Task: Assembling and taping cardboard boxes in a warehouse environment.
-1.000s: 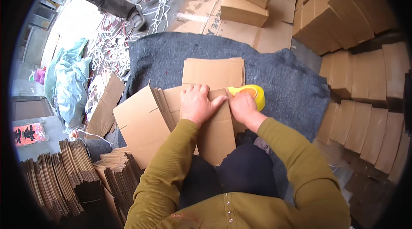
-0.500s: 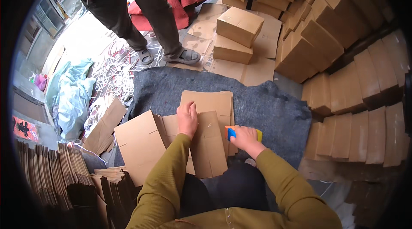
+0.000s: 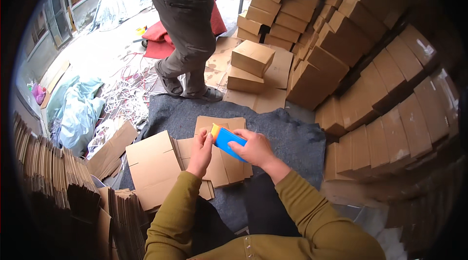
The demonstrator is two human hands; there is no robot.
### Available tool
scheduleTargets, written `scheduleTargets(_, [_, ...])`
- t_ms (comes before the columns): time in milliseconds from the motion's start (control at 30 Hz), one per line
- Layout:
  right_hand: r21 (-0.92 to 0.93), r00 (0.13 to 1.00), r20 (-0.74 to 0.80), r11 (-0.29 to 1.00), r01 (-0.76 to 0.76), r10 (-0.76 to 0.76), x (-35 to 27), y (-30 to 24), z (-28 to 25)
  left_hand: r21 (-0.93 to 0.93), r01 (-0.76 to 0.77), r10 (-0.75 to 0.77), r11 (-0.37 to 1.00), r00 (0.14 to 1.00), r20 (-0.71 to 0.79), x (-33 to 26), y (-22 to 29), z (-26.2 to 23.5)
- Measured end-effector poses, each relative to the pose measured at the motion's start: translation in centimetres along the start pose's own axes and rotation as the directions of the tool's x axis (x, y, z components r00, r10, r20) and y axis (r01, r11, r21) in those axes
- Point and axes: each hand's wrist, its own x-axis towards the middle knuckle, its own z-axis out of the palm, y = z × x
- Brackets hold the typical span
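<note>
Closest in, the right hand (image 3: 256,149) was wrapped firmly about the blue body of a tape dispenser (image 3: 231,144), thumb laid along its side, while the left hand (image 3: 200,154) had its fingers together and slightly curled at the orange end; whether those fingertips pinched anything there was too small to tell. Half a second earlier the dispenser had been low at the right of the cardboard and the hands well apart; now it was raised over the middle of the cardboard with both hands meeting at it, so the work seemed to have passed from the cardboard to the dispenser itself. Beneath lay the pile of flat cardboard (image 3: 217,172), its pieces overlapping, and just left of it a wide slotted sheet (image 3: 152,166). Bundles of flattened cartons (image 3: 48,162) hemmed the left elbow's side. The grey blanket (image 3: 290,138) spread out to the right, giving the right arm the wider room, until its edge came just beside the rows of boxes (image 3: 375,148). At its far edge stood a co-worker (image 3: 187,36), shoes close against the rumpled border, which limited reach that way. Beyond were two stacked boxes (image 3: 252,57), tangled white straps (image 3: 127,87) and a red cloth (image 3: 161,49).
</note>
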Motion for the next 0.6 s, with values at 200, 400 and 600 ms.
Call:
scheduleTargets(200, [0.326, 0.989, 0.135, 0.939, -0.106, 0.065, -2.6, 3.2, 4.8, 0.072, 0.197, -0.198, 0.978, 0.98, 0.012, -3.5, 0.1, -1.5])
scheduleTargets(400, [0.223, 0.954, 0.281, 0.96, -0.169, 0.103, -3.2, 4.6, 5.7, -0.014, 0.197, -0.195, 0.98, 0.978, 0.079, -3.8, -1.5, -1.4])
scheduleTargets(600, [0.369, 0.886, 0.414, 0.85, -0.375, 0.211, -4.1, 3.3, 3.6, -0.231, 0.271, -0.249, 0.934, 0.961, 0.121, -5.1, 0.2, -2.0])
